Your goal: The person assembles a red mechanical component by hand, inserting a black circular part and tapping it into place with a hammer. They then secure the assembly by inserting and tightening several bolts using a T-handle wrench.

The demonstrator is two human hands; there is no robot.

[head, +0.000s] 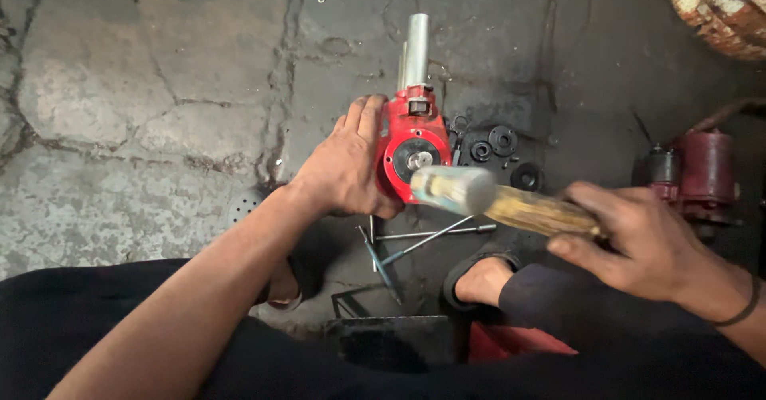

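Steadying one red jack body (411, 148) on the cracked floor (120, 89) with our left hand (347, 164), fingers clasped around it, right hand (646, 240) fisted on one hammer (479, 196), four black washers (499, 148), three thin rods (423, 236) nearby

black washers (493, 146) | thin rods (423, 236) | dark red cylinder (705, 175) | cracked floor (120, 89)

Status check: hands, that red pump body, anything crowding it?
Left hand grips red metal pump housing. Right hand holds wooden-handled hammer over it, blurred. Thin metal rods, black round parts lie close by.
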